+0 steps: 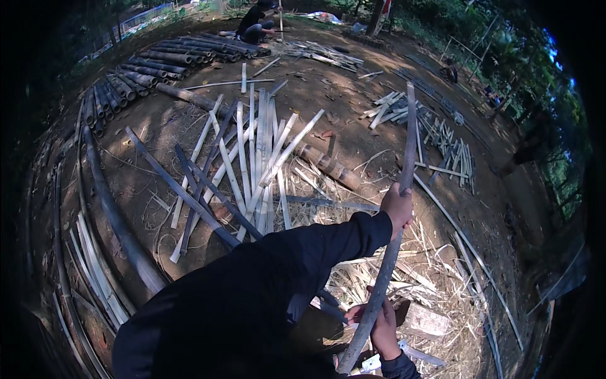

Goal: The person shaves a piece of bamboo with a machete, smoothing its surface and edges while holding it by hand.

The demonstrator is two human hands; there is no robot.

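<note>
A long, dark-skinned split bamboo strip [386, 268] slants upward across the right half of the view, slightly bowed. My left hand [398, 208], in a dark sleeve reaching from the lower left, is wrapped around its middle. Lower down, my right hand [383, 328] curls around the strip from behind, with fingertips showing on its left side. Beside that hand lies a pale wooden block [427, 319] among shavings. A flat blade-like piece [424, 355] and a small white object [371, 364] sit near my right wrist; I cannot make out what they are.
Several pale split bamboo strips [262, 158] lie piled ahead. Thick bamboo poles [167, 60] are stacked at the far left, and a long dark pole [117, 211] lies at left. Short cut pieces [451, 148] lie at right. Another person [254, 24] crouches at the back.
</note>
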